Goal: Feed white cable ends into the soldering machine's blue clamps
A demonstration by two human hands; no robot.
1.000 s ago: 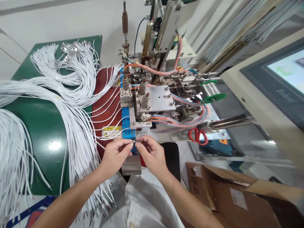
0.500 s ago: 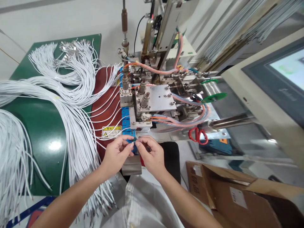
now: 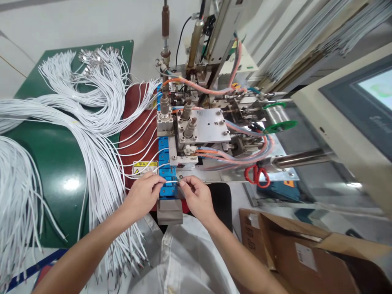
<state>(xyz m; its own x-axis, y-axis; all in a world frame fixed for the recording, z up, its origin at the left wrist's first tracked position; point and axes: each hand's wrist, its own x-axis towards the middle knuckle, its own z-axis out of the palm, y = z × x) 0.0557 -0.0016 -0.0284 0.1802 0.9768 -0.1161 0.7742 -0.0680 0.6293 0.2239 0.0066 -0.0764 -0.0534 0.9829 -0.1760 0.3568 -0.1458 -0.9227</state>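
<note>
My left hand (image 3: 143,194) and my right hand (image 3: 196,197) meet over the front end of a blue slotted fixture (image 3: 167,171) on a small machine. Both pinch the end of one thin white wire (image 3: 171,183) stretched between the fingertips and laid across the blue blocks. A grey block (image 3: 170,212) sits just below the hands. Several more white wires (image 3: 139,141) lie in the fixture's slots and run left over a dark red panel (image 3: 134,118). A yellow warning label (image 3: 143,168) is beside my left hand.
Large bundles of white wires (image 3: 76,122) cover the green table (image 3: 58,171) at left. The machine head (image 3: 202,126) with hoses rises ahead. Red-handled scissors (image 3: 256,174) lie on its plate. A screen (image 3: 367,102) stands at right, and cardboard boxes (image 3: 300,253) below it.
Both hands have spread slightly apart and lowered the wire end onto the blue fixture. The view has shifted a little.
</note>
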